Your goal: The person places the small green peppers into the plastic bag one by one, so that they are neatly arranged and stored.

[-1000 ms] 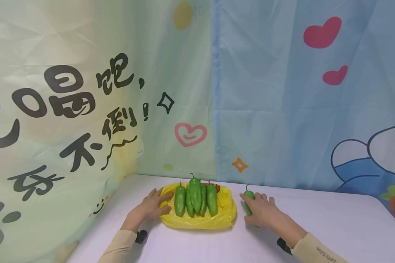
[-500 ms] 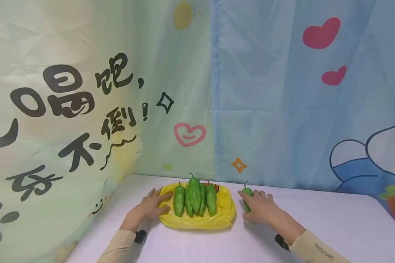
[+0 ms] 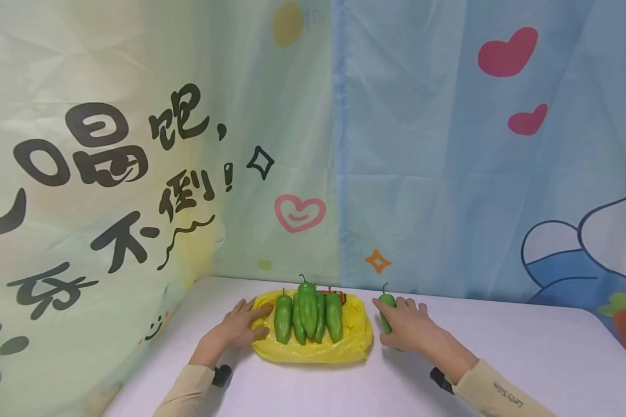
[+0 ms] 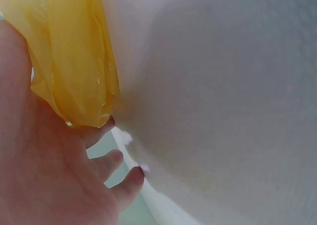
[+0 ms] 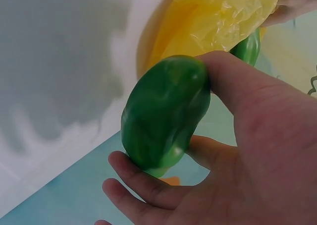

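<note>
A green pepper (image 3: 386, 313) stands nearly upright right of the yellow plastic bag (image 3: 339, 352), its thin stem pointing up. My right hand (image 3: 413, 328) holds it between thumb and fingers. In the right wrist view the pepper's glossy lower end (image 5: 168, 111) faces the camera. Several more green peppers (image 3: 309, 313) lie side by side on the bag, one on top of others. My left hand (image 3: 239, 325) rests at the bag's left edge with its fingers spread. From the left wrist, the bag's folded side (image 4: 77, 61) shows against the thumb and forefinger.
A white table (image 3: 302, 394) carries everything. Behind it hangs a printed curtain (image 3: 407, 174), pale green on the left and blue on the right. A dark wrist camera (image 3: 441, 380) sits under the right wrist, another (image 3: 222, 375) by the left.
My right hand has moved a little left with the pepper, closer to the bag. The left hand and the peppers on the bag keep their places.
</note>
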`<action>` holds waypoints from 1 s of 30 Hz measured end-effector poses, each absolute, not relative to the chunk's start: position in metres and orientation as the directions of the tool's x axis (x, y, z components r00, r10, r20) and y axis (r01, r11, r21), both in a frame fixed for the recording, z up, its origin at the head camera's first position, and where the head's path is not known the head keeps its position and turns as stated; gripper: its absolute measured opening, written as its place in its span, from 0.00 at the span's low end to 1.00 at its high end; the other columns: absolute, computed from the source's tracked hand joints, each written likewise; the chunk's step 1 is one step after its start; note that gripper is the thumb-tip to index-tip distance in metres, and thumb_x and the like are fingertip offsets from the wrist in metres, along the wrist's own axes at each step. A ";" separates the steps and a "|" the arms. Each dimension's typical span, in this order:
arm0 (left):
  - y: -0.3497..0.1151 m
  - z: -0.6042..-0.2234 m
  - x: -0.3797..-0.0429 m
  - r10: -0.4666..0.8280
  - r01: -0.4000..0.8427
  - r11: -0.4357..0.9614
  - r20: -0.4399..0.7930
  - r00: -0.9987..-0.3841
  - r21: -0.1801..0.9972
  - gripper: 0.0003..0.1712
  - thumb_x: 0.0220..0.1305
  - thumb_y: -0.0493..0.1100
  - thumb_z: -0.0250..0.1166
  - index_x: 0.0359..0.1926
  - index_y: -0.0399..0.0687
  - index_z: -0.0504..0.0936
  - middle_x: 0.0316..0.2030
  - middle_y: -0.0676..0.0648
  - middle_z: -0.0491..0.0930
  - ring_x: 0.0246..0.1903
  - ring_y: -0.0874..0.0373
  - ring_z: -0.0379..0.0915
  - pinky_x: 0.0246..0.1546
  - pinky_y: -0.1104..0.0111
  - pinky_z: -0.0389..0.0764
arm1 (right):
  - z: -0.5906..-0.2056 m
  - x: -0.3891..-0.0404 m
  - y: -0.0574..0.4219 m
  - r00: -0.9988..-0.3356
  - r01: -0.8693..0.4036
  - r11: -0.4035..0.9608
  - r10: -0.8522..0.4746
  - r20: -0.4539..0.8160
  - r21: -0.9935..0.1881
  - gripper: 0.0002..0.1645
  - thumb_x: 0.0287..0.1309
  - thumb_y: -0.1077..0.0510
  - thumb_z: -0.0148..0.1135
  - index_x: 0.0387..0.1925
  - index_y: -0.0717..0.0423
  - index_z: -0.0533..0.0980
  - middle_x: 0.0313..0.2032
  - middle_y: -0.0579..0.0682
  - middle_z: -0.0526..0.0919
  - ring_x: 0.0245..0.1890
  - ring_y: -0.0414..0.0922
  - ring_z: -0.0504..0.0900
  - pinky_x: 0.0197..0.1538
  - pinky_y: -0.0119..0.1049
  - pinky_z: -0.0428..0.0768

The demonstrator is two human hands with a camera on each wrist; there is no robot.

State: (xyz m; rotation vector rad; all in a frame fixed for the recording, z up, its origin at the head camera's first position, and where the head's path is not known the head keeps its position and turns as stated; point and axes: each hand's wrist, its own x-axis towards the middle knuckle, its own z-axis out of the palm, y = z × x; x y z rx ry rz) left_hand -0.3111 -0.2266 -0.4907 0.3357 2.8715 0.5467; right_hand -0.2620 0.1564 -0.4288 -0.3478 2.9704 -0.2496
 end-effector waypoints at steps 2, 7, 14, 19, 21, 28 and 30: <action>-0.226 -0.490 -0.311 0.252 0.177 0.907 -0.155 -0.955 0.383 0.33 0.68 0.56 0.62 0.72 0.61 0.70 0.78 0.38 0.54 0.78 0.32 0.40 0.73 0.32 0.47 | -0.428 -0.262 0.156 -0.964 -0.214 0.960 -0.238 -0.121 -0.182 0.43 0.53 0.50 0.69 0.71 0.50 0.67 0.57 0.70 0.73 0.55 0.64 0.72 0.58 0.69 0.68; -0.226 -0.492 -0.311 0.249 0.172 0.904 -0.157 -0.956 0.391 0.33 0.68 0.56 0.62 0.72 0.62 0.70 0.78 0.39 0.54 0.78 0.33 0.40 0.73 0.32 0.47 | -0.426 -0.262 0.152 -0.963 -0.212 0.959 -0.237 -0.127 -0.188 0.43 0.54 0.50 0.68 0.72 0.50 0.67 0.60 0.70 0.72 0.58 0.65 0.71 0.60 0.71 0.66; -0.227 -0.493 -0.312 0.255 0.180 0.906 -0.155 -0.954 0.383 0.33 0.68 0.56 0.61 0.72 0.62 0.69 0.78 0.39 0.54 0.78 0.33 0.40 0.73 0.33 0.47 | -0.421 -0.262 0.148 -0.960 -0.229 0.951 -0.256 -0.114 -0.207 0.42 0.56 0.51 0.67 0.72 0.52 0.66 0.63 0.73 0.70 0.61 0.69 0.69 0.62 0.73 0.63; -0.227 -0.491 -0.310 0.262 0.185 0.902 -0.155 -0.952 0.390 0.33 0.68 0.55 0.62 0.72 0.61 0.70 0.78 0.38 0.54 0.77 0.32 0.41 0.73 0.32 0.48 | -0.419 -0.264 0.146 -0.956 -0.244 0.946 -0.272 -0.113 -0.214 0.43 0.57 0.47 0.69 0.72 0.52 0.66 0.65 0.74 0.68 0.64 0.71 0.67 0.63 0.74 0.62; -0.227 -0.490 -0.310 0.264 0.188 0.902 -0.154 -0.952 0.389 0.33 0.68 0.55 0.61 0.72 0.61 0.70 0.78 0.38 0.55 0.77 0.32 0.41 0.73 0.32 0.48 | -0.418 -0.264 0.144 -0.954 -0.249 0.944 -0.277 -0.114 -0.216 0.44 0.57 0.47 0.69 0.73 0.52 0.65 0.65 0.74 0.67 0.65 0.71 0.66 0.64 0.74 0.61; -0.226 -0.489 -0.308 0.262 0.183 0.901 -0.154 -0.953 0.394 0.33 0.68 0.55 0.62 0.72 0.60 0.70 0.77 0.37 0.55 0.77 0.32 0.41 0.73 0.32 0.48 | -0.416 -0.264 0.139 -0.949 -0.256 0.938 -0.290 -0.122 -0.236 0.43 0.55 0.53 0.66 0.73 0.53 0.65 0.67 0.76 0.65 0.67 0.73 0.64 0.66 0.76 0.58; -0.226 -0.488 -0.308 0.262 0.183 0.900 -0.154 -0.953 0.395 0.33 0.67 0.55 0.62 0.72 0.60 0.70 0.77 0.37 0.55 0.77 0.31 0.41 0.73 0.32 0.48 | -0.415 -0.264 0.137 -0.949 -0.256 0.938 -0.290 -0.123 -0.235 0.43 0.55 0.53 0.66 0.73 0.53 0.65 0.67 0.75 0.65 0.68 0.72 0.63 0.67 0.76 0.57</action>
